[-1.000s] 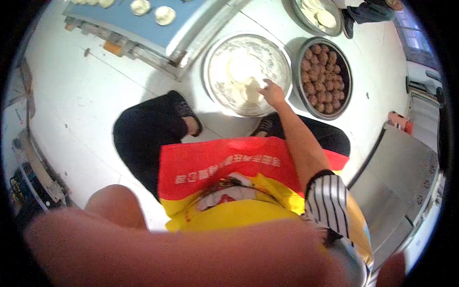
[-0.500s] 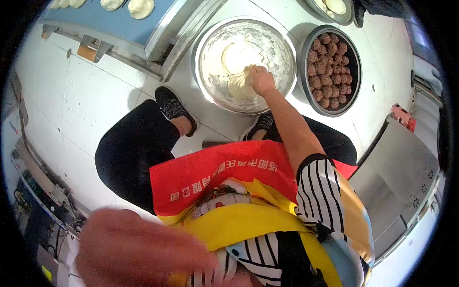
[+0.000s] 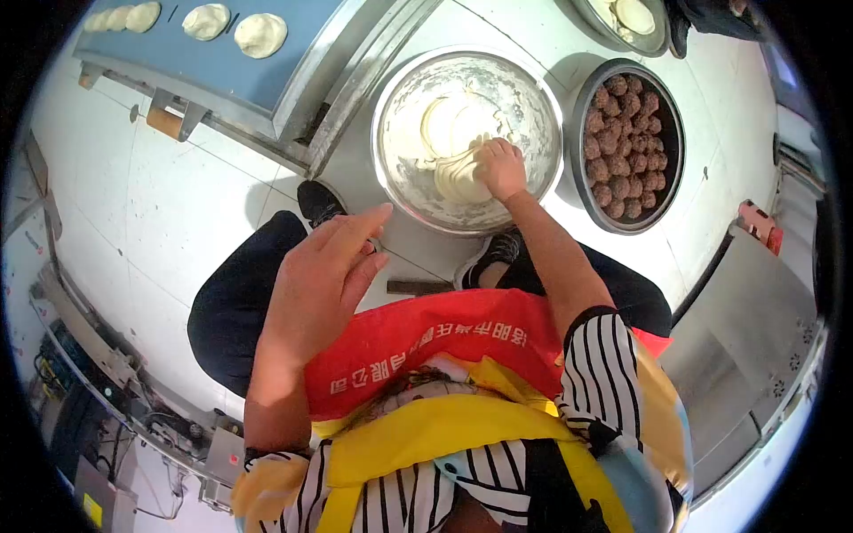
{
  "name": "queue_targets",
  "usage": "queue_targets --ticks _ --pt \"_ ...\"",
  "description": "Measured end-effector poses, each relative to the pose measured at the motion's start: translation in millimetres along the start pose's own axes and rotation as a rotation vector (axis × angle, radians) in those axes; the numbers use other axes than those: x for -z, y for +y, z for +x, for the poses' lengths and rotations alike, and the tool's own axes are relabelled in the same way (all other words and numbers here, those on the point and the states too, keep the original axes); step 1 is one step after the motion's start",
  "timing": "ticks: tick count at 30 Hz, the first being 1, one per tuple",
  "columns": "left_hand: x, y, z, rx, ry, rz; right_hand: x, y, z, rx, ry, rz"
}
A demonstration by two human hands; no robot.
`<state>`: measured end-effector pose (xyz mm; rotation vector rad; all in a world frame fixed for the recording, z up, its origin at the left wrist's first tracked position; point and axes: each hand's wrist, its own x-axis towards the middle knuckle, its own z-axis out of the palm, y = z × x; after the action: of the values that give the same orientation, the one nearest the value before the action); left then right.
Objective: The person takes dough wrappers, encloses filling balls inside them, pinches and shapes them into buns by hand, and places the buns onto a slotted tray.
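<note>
My right hand (image 3: 502, 169) reaches into a large metal bowl (image 3: 384, 164) and its fingers are closed on the edge of a fanned stack of flat dough rounds (image 3: 459, 180). Paler, brightly lit dough rounds (image 3: 453, 124) lie further back in the same bowl, which is dusted with flour. Above my left knee, my left hand (image 3: 320, 284) hangs in the air with its fingers stretched out and thumb apart. Nothing shows in it, and it touches neither the bowl nor the dough.
Right of the bowl stands a dark round tub (image 3: 582, 182) of brown filling balls (image 3: 626, 147). A blue conveyor belt (image 3: 253, 75) at upper left carries several dough pieces (image 3: 260, 35). Another metal bowl (image 3: 659, 40) with dough rounds sits at upper right, beside a person's dark-clothed leg (image 3: 718, 19).
My left hand has moved from the blurred lower left, close to the camera, forward over my lap. My right hand stays at the dough stack. The whole view has shifted slightly.
</note>
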<state>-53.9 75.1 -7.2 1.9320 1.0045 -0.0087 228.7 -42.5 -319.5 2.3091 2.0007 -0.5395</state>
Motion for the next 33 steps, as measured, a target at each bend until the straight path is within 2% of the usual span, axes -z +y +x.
queue_targets --ticks 4,7,10,13,16,19,22,25,27,28,30,31,33 --pt "1 3 1 0.05 -0.018 -0.006 6 4 12 0.0 -0.232 0.059" --pt "-2 2 2 0.033 -0.007 0.021 24 1 12 0.043 -0.279 -0.038" --pt "0 2 2 0.025 -0.029 0.052 19 11 9 0.332 -0.282 -0.212" --pt "0 1 1 0.006 0.016 0.093 -4 32 -11 0.483 -0.019 0.164" --pt "0 1 0 -0.023 0.026 0.072 57 31 -14 0.905 -0.275 -0.286" --pt "-1 2 1 -0.037 0.033 0.069 60 32 -15 0.701 -0.71 -0.294" --pt "1 4 2 -0.012 0.026 0.049 98 10 -16 0.29 -0.871 -0.183" --pt "-4 -7 2 -0.022 0.069 -0.036 101 25 -17 0.284 -0.687 0.182" --pt "-10 -18 7 -0.013 0.141 -0.121 145 7 -21 0.079 -0.675 0.595" --pt "-14 -20 12 0.041 0.183 -0.271 177 -4 -22 -0.022 -0.652 0.797" --pt "-19 -21 24 0.141 0.262 -0.574 232 -20 -29 -0.051 -0.59 1.166" --pt "-24 -17 31 0.228 0.195 -0.9 255 -28 -36 -0.058 -0.551 1.346" --pt "-36 4 47 0.391 0.018 -1.541 290 -48 -51 -0.029 -0.385 1.435"
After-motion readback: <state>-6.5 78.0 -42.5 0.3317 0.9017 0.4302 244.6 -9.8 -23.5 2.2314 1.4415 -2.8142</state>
